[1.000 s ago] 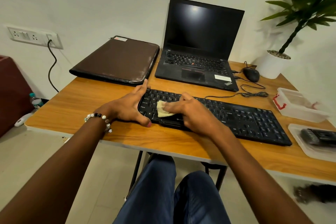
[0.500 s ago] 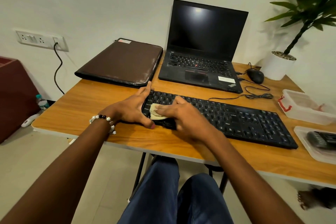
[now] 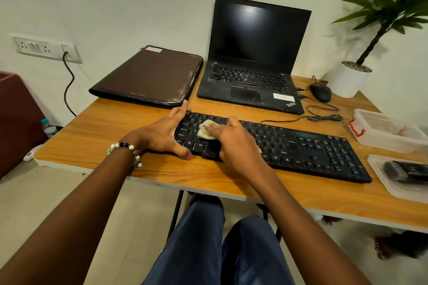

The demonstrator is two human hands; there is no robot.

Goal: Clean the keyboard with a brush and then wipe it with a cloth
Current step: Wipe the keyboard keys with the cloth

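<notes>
A black keyboard [image 3: 301, 146] lies across the front of the wooden table [image 3: 104, 136]. My left hand [image 3: 162, 136] holds its left end, with the fingers along the end up to the back corner and the thumb hooked at the front edge. My right hand [image 3: 236, 143] holds a small pale yellow cloth [image 3: 205, 132] and presses it with the fingertips onto the keys at the left part of the keyboard. Most of the cloth is hidden under that hand.
Behind the keyboard stand an open black laptop [image 3: 252, 81] and a brown sleeve [image 3: 150, 76]. A mouse [image 3: 320, 92] with its coiled cable, a potted plant [image 3: 354, 76], a clear box [image 3: 389, 132] and a lid holding a blurred dark object [image 3: 407, 170] are at the right.
My right hand has rubbed the cloth a little left and then toward the back rows of keys. My left hand has kept its hold on the keyboard's end.
</notes>
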